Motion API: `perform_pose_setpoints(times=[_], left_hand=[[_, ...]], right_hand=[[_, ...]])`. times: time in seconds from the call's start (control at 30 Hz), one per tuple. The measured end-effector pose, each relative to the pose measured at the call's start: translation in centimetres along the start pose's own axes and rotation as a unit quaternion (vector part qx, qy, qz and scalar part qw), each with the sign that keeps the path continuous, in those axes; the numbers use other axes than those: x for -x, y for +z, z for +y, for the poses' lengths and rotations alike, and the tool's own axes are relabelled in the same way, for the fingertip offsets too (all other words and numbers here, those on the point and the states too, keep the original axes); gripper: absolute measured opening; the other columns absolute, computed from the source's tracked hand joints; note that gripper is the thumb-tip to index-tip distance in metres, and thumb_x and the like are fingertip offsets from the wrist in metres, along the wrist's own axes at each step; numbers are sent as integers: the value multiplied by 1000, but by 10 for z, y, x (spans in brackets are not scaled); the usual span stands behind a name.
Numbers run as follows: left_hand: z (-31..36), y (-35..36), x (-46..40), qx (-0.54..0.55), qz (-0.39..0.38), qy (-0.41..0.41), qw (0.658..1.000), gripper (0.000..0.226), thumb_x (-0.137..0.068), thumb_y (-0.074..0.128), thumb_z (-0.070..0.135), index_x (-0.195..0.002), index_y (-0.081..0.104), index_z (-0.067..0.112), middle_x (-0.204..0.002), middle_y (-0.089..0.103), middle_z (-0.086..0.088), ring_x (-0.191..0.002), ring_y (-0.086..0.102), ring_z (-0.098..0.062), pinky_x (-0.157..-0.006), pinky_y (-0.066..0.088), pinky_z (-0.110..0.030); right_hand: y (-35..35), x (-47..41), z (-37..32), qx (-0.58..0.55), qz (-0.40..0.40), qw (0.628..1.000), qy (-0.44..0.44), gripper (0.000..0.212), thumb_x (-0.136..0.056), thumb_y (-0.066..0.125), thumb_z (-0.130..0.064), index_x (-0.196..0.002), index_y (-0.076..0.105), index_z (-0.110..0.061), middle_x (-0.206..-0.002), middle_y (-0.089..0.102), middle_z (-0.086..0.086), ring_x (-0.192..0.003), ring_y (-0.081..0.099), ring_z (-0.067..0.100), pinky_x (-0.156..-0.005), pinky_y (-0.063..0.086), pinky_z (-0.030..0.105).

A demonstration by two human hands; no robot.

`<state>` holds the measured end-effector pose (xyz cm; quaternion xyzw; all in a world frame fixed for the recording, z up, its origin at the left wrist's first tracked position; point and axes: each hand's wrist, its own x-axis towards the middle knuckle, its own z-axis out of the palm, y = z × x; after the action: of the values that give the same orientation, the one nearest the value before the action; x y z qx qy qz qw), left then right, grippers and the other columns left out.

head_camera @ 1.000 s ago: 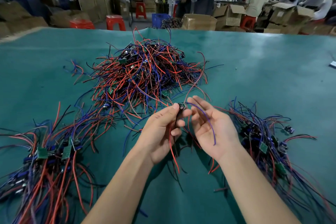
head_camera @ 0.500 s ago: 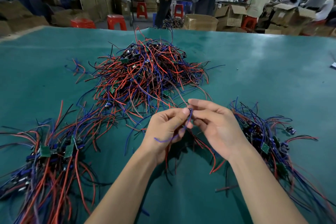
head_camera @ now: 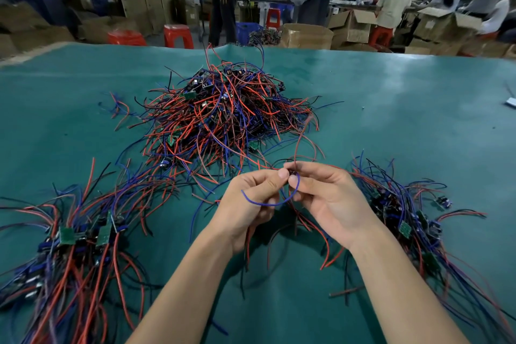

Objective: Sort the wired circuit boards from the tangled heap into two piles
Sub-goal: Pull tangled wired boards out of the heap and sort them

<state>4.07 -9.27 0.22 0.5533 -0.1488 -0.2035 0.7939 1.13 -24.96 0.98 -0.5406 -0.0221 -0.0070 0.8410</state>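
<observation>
1. Three wire masses on the green bench (head_camera: pixel 391 109): the tangled heap (head_camera: pixel 223 117) at upper centre, one sorted pile (head_camera: pixel 69 240) at lower left, another sorted pile (head_camera: pixel 413 220) at right. Sources ahead, outputs to either side, so each drop is likely a short sideways reach.
2. Both hands meet at frame centre, just in front of the heap's near edge and above the bench. One unit is held up there, presumably to read it clear of the clutter.
3. Left hand (head_camera: pixel 251 204): fingers curled, thumb and forefinger pinching the small board (head_camera: pixel 291 173) at its tip. Board is mostly hidden between the fingertips; type can't be read.
4. Right hand (head_camera: pixel 329 201): fingers curled, pinching the same unit from the other side, fingertips touching or nearly touching the left's.
5. A blue wire (head_camera: pixel 268 202) loops down from the pinch across the left hand's fingers; red wires (head_camera: pixel 326 254) and black leads hang below both hands to the bench. A thin reddish lead arcs up from the pinch toward the heap. Can't tell if it's still snagged there.
6. Judgement: two-handed grip suits untangling or checking the unit before assigning a pile. Which pile it goes to can't be called from here.
7. Heap still large; sorting looks well short of done.
8. Risk: trailing leads drag neighbours out of the heap if pulled sideways fast.
</observation>
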Motion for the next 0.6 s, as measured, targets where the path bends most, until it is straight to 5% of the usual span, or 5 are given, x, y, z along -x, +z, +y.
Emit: perform_pose_setpoints(times=[0.23,0.37,0.47,0.6], left_hand=[[1,3,2,13,-18,-27,999,12,-80,68,31,-80,70,19,-74,65,-3,-49,47,-7,-42,28,-14],[1,3,2,6,-14,-27,1000,9,-86,66,25,-83,66,17,-75,67,-4,-50,50,-8,-47,31,-17],[1,2,0,-2,13,-28,1000,7,-92,64,16,-87,64,11,-75,68,-7,-47,47,-8,-46,30,-17],[0,3,-2,-28,19,-23,999,10,-91,66,15,-84,63,9,-75,67,-11,-42,40,-7,-38,25,-14]], right_hand=[[1,1,-3,-24,28,999,-4,11,-69,76,-5,-79,80,-5,-81,75,12,-64,67,24,-59,56,28],[3,3,-5,59,80,994,-43,11,-67,83,-17,-77,80,-11,-82,74,11,-65,64,24,-63,54,29],[2,1,-3,181,126,970,-99,9,-82,80,-6,-76,78,-12,-76,74,10,-63,65,22,-61,55,27],[-1,2,-5,188,150,965,-101,15,-90,71,4,-82,71,-9,-75,75,13,-62,69,20,-59,57,27]])
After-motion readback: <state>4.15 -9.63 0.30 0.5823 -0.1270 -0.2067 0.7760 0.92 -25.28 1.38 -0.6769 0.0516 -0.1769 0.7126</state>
